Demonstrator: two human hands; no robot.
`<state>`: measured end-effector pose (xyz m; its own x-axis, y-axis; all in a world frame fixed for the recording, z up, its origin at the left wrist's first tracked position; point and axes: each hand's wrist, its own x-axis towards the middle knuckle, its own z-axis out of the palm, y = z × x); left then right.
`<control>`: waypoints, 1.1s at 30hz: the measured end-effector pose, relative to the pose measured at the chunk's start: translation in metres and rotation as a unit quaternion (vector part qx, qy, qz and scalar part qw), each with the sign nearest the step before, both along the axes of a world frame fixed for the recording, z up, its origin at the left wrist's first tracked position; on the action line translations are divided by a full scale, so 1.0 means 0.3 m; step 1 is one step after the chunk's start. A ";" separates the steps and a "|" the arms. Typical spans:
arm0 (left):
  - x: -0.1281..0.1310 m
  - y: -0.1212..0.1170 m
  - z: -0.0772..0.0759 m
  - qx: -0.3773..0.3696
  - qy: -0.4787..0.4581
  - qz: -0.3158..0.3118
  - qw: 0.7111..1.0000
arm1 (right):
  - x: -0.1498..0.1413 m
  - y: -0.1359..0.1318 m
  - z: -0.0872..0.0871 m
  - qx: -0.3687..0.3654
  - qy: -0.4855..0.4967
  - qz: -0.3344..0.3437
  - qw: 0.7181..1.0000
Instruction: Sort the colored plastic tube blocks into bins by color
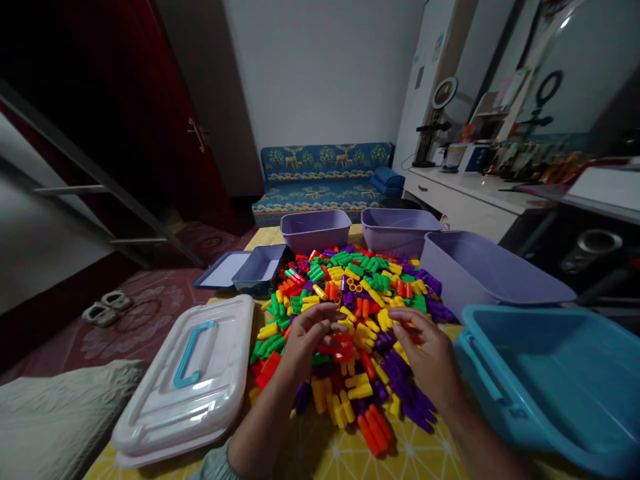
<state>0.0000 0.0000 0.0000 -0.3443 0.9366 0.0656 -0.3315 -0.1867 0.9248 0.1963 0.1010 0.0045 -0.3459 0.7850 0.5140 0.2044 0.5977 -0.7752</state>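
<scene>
A large heap of bullet-shaped plastic building pieces (357, 267) in red, orange, yellow, green and purple covers the middle of the table. My left hand (311, 333) hovers over the left-centre of the heap, fingers curved and apart, with nothing visible held. Just below its fingertips are blurred red pieces (340, 348). On the other side, my right hand (425, 343) has its thumb and index finger close together at a yellow plastic piece (385, 320), which appears pinched at the tips. Purple pieces (407, 387) lie under the right palm, and joined red pieces (375, 430) lie nearest me.
Purple bins (316, 223) line the far and right edges, with a blue bin (550, 327) at near right. A white lid (193, 380) with a blue handle lies left. Behind it are a dark blue box (260, 267) and its lid (217, 270). A sofa (325, 183) stands beyond.
</scene>
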 end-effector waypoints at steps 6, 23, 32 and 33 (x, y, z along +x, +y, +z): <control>0.013 -0.057 0.052 -0.042 0.232 0.064 0.970 | 0.014 0.048 0.037 0.061 -0.036 0.002 0.997; 0.033 -0.102 0.019 0.003 0.647 0.086 0.758 | -0.081 -0.040 -0.020 0.223 -0.215 0.052 0.949; 0.025 -0.072 -0.043 0.020 0.638 0.063 0.767 | -0.079 -0.045 -0.037 0.246 -0.267 0.030 0.931; 0.024 -0.075 -0.047 0.023 0.628 0.068 0.775 | -0.079 -0.042 -0.042 0.247 -0.254 0.036 0.934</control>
